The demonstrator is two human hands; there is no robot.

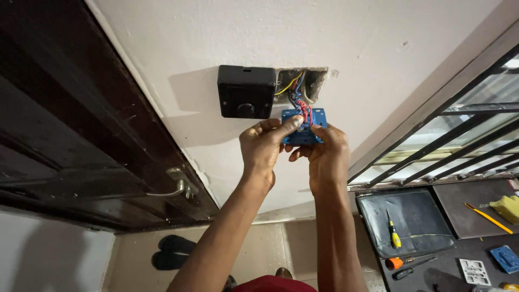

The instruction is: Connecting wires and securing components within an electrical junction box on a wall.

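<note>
Both hands gripped the blue switch module [304, 127] against the wall, just at five o'clock from the black dimmer box [246, 92] and directly at six o'clock from the open wall box [308, 81]. The left hand [265, 146] pinched its left edge, thumb pressed near the red and blue wires [303, 108]; the right hand [327, 154] cupped its lower right corner. Doing this well probably meant supporting the module's weight so no wire strained at its terminal.
</note>
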